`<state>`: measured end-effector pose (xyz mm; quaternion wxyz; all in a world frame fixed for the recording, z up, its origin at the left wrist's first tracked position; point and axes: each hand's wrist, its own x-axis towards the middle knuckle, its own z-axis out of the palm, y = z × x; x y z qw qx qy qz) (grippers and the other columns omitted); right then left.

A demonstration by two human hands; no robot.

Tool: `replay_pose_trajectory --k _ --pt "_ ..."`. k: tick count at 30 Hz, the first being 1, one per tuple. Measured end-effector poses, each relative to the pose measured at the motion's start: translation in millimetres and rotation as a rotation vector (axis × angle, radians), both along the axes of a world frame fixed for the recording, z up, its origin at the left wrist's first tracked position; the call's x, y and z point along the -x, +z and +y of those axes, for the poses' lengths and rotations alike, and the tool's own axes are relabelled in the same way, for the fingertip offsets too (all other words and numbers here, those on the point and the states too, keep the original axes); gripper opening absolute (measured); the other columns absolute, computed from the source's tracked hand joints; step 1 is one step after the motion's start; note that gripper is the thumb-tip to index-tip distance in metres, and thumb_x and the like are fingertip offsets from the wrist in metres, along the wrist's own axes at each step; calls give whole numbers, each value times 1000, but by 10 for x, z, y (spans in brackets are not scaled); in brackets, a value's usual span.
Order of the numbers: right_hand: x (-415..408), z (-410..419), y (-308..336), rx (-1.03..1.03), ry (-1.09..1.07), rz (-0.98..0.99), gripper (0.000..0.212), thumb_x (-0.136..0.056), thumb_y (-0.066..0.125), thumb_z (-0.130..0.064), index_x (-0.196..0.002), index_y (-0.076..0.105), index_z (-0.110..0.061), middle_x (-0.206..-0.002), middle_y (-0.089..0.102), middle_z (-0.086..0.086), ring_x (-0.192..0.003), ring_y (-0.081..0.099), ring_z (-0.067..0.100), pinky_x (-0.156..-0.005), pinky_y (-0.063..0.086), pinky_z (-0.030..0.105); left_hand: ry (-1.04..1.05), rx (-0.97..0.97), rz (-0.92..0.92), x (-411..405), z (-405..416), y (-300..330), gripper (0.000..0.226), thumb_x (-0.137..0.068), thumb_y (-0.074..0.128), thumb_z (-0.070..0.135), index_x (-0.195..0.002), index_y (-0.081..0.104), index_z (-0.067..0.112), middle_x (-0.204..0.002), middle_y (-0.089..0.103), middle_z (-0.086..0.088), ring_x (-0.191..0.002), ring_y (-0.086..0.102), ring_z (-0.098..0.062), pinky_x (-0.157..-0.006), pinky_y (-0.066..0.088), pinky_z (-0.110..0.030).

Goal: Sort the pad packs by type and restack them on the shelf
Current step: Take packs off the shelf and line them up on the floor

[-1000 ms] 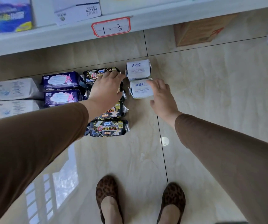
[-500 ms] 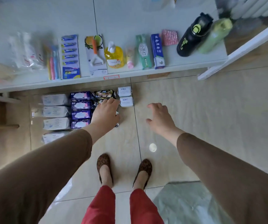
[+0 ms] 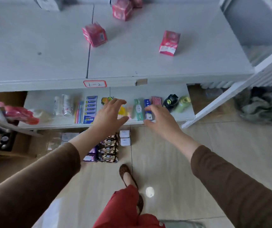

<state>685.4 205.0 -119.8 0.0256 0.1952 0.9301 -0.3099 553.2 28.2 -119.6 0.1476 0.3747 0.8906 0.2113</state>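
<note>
Both the left hand [image 3: 109,113] and the right hand [image 3: 160,120] are open and hold nothing, above the pad packs [image 3: 108,149] lying in rows on the floor [image 3: 173,162] under the shelf [image 3: 49,123].

**Open front half on the top shelf; lower shelf crowded**

Wide bare run along the front edge of the top shelf [image 3: 33,46], broken only by pink packs [image 3: 94,34] mid-depth and toward the back edge. Packed row of toiletries [image 3: 138,110] along the lower shelf [image 3: 38,99]. Clear floor tiles [image 3: 173,153] right of the pad rows [image 3: 108,148].
</note>
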Motion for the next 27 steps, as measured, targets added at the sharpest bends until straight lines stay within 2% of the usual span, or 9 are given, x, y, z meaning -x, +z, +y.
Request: replay_pose_trajectory --k 3,9,15,19,23,25,27 --pt "351 119 251 -50 64 53 43 -91 64 -32 -131 54 -19 -130 56 0 -120 48 21 -95 39 32 38 -70 30 280 47 271 55 -88 67 35 -138 48 21 -137 49 1 -128 43 -21 -104 36 -35" --pt "1149 461 769 -77 84 134 41 -93 61 -31 -132 52 -22 -134 53 -2 -124 46 18 -102 39 37 84 -124 123 975 313 750 56 -88 68 34 -138 49 18 -138 50 -1 -126 45 -23 -102 36 -34" --pt "1882 845 1165 -89 108 187 42 -93 61 -32 -133 52 -21 -135 52 -3 -125 46 16 -94 35 26 134 -163 193 1620 506 1143 56 -87 70 33 -137 51 18 -137 52 -4 -124 46 -26 -100 36 -34" --pt "2542 1132 1287 -125 113 202 44 -92 62 -30 -134 54 -19 -133 54 1 -123 48 20 -95 37 28 182 -173 219 2172 595 1258 54 -85 73 28 -133 53 14 -133 54 -8 -121 48 -30 -101 35 -34" --pt "3352 1516 1327 -162 112 207 42 -89 63 -30 -129 56 -19 -127 58 3 -116 54 22 -92 43 32 261 -150 215 2867 706 1235 54 -87 71 32 -135 51 17 -134 51 -6 -125 47 -26 -103 37 -38" --pt "3802 1747 1313 -124 75 199 41 -88 62 -33 -127 57 -21 -125 60 2 -112 57 20 -88 45 31 312 -131 221 3250 769 1195 54 -88 70 34 -135 50 17 -135 51 -6 -127 46 -27 -103 37 -39" --pt "4242 1975 1271 -72 46 193 42 -88 63 -33 -127 57 -18 -126 61 3 -114 58 21 -94 47 35 369 -113 211 3630 810 1163 53 -88 69 35 -135 50 17 -137 50 -7 -128 45 -27 -103 36 -39"
